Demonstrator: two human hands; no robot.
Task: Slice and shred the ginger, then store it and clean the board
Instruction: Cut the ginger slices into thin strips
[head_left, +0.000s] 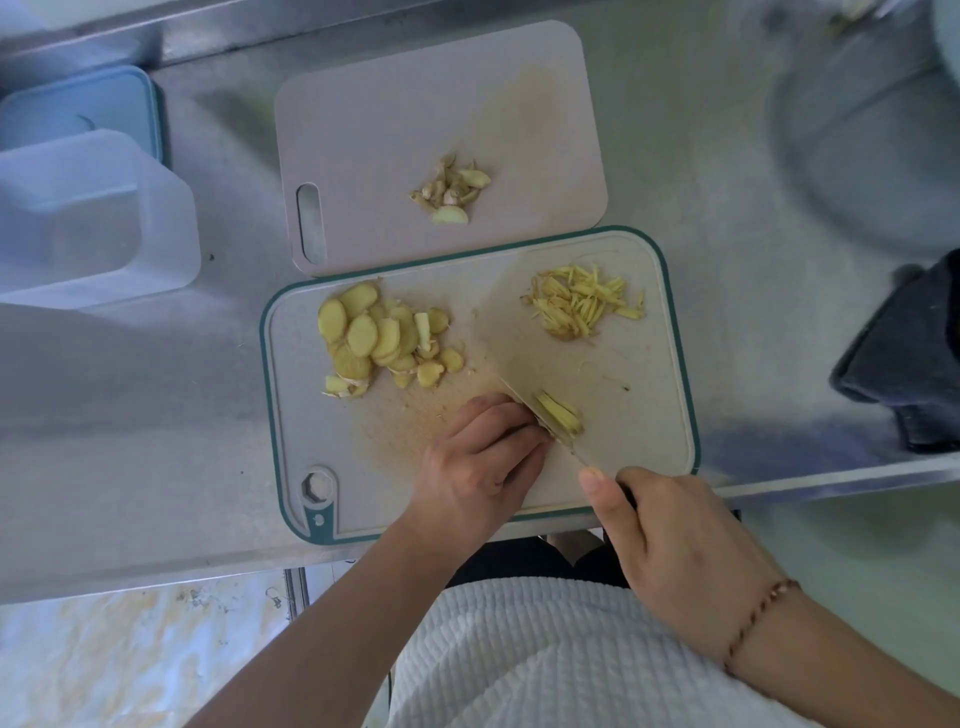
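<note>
A green-rimmed cutting board (649, 364) lies near the counter's front edge. A heap of ginger slices (379, 338) sits at its left, and a pile of ginger shreds (582, 304) at its upper right. My left hand (483, 462) has its fingers curled over a small stack of ginger slices, mostly hidden under them. Freshly cut strips (561, 413) lie just right of the knife blade (524, 402). My right hand (675, 551) grips the knife handle, the blade standing against my left knuckles.
A second, plain board (374, 130) behind carries ginger peel scraps (452, 192). A clear plastic container (88, 218) and a blue lid (88, 109) stand at the left. A dark cloth (904, 364) lies at the right edge, a sink basin (872, 130) at the back right.
</note>
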